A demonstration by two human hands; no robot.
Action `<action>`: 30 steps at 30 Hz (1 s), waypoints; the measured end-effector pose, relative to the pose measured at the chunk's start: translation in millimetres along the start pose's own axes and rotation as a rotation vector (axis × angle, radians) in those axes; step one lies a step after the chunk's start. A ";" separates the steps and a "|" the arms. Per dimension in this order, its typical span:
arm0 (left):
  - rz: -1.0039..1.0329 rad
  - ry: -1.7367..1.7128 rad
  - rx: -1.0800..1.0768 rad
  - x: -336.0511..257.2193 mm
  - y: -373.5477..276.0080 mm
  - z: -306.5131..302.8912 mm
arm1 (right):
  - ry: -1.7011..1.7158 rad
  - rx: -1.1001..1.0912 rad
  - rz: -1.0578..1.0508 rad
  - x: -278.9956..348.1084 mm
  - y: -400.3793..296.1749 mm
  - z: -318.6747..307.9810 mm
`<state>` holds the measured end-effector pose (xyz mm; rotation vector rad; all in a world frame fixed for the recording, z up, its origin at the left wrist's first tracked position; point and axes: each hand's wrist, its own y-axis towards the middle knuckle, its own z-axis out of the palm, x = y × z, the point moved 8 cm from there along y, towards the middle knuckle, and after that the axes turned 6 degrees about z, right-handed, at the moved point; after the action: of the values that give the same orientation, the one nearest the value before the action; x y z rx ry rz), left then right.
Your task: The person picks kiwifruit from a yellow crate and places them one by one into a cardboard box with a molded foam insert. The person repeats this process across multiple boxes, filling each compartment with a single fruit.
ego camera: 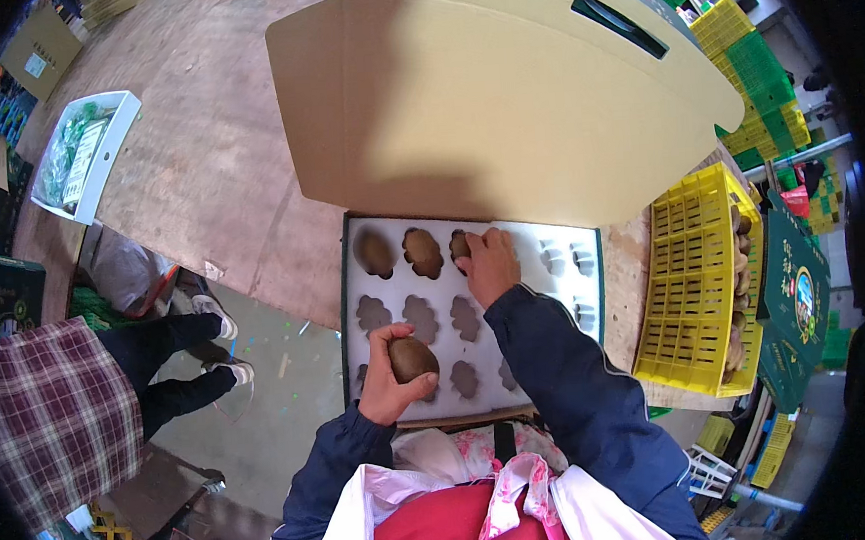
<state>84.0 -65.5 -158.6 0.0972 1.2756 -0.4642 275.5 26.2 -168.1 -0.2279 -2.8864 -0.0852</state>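
Observation:
My left hand (386, 380) grips a brown kiwifruit (413, 359) above the near left part of a white foam tray (433, 281). The tray has scalloped holes and lies inside a cardboard box (344, 290). With fingertips on a second kiwifruit (460, 243), my right hand (495, 266) is at the third hole of the far row. Another kiwifruit (375, 253) sits in the far left corner hole, and one more brown kiwifruit (423, 253) is in the hole beside it. My right sleeve hides part of the tray.
The box's raised lid (496, 95) stands behind the tray. On the right is a yellow plastic crate (689, 276) of kiwifruit, with a green printed carton (794, 300) beyond. A white tray (110, 160) with plastic wrapping lies far left. A person in a plaid garment (55, 419) stands left.

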 end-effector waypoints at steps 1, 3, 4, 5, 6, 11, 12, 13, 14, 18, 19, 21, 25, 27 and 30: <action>0.068 0.041 -0.003 -6.1 2.3 0.5 | -0.048 0.047 -0.004 2.4 5.0 3.7; 0.144 0.040 -0.009 -9.1 3.1 3.1 | -0.031 0.129 0.004 5.5 4.2 1.8; 0.157 0.001 -0.015 -7.4 3.8 3.4 | 0.036 0.160 0.010 11.7 3.9 -10.3; 0.169 -0.038 -0.020 -7.6 5.2 3.9 | 0.102 0.190 0.017 14.6 2.5 -16.9; 0.208 0.032 -0.005 -11.8 7.5 6.3 | 0.238 0.142 -0.082 13.3 -7.1 -25.7; 0.257 0.150 0.058 -30.0 22.1 34.6 | 1.252 0.605 0.047 29.9 -84.2 -54.1; 0.204 0.142 0.067 -27.3 25.6 42.0 | 1.201 0.543 0.063 29.2 -89.9 -61.2; 0.298 0.302 0.115 -37.4 28.7 51.3 | 1.149 0.481 0.080 24.0 -91.8 -67.0; 0.394 0.461 0.162 -48.2 32.3 61.6 | 1.145 0.464 0.091 14.9 -91.7 -68.0; 0.522 0.724 0.136 -67.6 43.3 95.8 | 1.273 0.320 0.254 -15.8 -98.9 -74.0; 0.519 0.767 0.137 -66.8 46.9 103.4 | 1.202 0.271 0.198 -23.2 -99.0 -81.3; 0.541 0.809 0.148 -60.9 57.4 119.8 | 1.054 0.172 0.092 -40.5 -100.8 -98.7; 0.569 0.955 0.068 -33.0 103.8 138.3 | 0.978 0.007 0.025 -90.4 -125.8 -215.8; 0.576 1.005 0.057 -12.3 129.5 140.2 | 1.002 -0.170 0.050 -141.6 -149.5 -272.5; 0.621 1.167 0.069 23.3 155.9 129.2 | 0.671 -0.425 0.161 -232.8 -188.4 -349.9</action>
<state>265.2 27.1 -170.1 0.8964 2.2403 0.1559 551.0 -220.7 106.2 -0.4137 -2.1464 -0.6191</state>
